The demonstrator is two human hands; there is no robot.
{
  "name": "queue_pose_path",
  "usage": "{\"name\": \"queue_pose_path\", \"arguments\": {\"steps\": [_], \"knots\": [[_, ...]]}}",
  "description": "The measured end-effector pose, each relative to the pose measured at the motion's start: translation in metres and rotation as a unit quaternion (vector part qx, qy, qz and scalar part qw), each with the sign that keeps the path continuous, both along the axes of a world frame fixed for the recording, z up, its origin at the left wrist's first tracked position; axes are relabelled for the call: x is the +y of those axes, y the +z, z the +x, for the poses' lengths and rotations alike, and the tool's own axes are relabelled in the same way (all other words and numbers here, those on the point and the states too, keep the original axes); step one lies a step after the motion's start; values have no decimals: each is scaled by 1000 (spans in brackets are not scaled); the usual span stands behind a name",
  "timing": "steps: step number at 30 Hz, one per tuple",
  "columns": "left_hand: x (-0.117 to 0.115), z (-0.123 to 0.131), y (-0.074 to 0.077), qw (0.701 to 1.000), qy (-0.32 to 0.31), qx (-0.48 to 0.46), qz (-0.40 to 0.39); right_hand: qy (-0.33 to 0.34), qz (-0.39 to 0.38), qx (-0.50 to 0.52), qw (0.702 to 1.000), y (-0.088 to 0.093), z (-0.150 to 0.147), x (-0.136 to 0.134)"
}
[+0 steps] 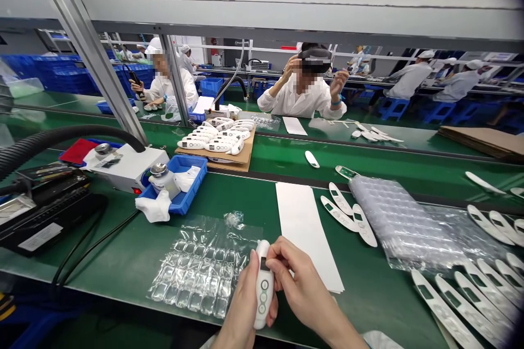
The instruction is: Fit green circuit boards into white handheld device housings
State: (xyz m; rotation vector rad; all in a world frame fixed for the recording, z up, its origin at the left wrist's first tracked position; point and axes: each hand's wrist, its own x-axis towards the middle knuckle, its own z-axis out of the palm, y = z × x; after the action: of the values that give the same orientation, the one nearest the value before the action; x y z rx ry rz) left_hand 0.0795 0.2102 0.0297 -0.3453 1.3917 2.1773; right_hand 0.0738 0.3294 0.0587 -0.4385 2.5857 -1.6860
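Note:
A white handheld device (264,287) with a small dark screen and round buttons is held upright over the bench's front part. My left hand (242,300) is wrapped around its body, thumb along the left side. My right hand (295,272) is closed in a pinch at the right edge of the screen; what lies between its fingertips, if anything, is too small to make out. Just left of my hands lies a clear plastic sheet (196,272) with rows of square pieces. Beyond my right hand, white paper sheets (301,218) lie flat.
White oval cover plates (364,224) and a stack of clear blister trays (397,218) lie at right. A blue bin (192,185) with a metal-topped bottle stands at left beside a white box (126,166). Finished-looking devices (221,136) sit on cardboard. Co-workers (303,87) sit opposite.

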Motion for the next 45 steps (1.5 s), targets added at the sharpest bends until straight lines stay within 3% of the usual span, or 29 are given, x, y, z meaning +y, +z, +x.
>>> {"name": "queue_pose_path", "arguments": {"steps": [17, 22, 27, 30, 34, 41, 45], "knots": [[-3, 2, 2, 1000, -5, 14, -24, -15, 25, 25, 999, -3, 1, -3], [-8, 1, 4, 989, -58, 84, -105, -6, -140, -109, 984, -13, -3, -4], [-15, 3, 3, 991, 9, 15, -135, 10, -213, -145, 966, -13, -6, -10], [-18, 4, -3, 989, 34, 27, -141, 24, -236, -158, 959, -11, -5, -14], [-23, 2, -10, 984, 42, 53, -162, 36, -228, -109, 967, -15, -10, -15], [-31, -3, 2, 988, -18, 6, -155, 3, -152, -133, 979, -22, -20, -16], [-34, -8, -1, 989, -68, 64, -116, -12, -158, -135, 978, -28, -25, -19]]}}
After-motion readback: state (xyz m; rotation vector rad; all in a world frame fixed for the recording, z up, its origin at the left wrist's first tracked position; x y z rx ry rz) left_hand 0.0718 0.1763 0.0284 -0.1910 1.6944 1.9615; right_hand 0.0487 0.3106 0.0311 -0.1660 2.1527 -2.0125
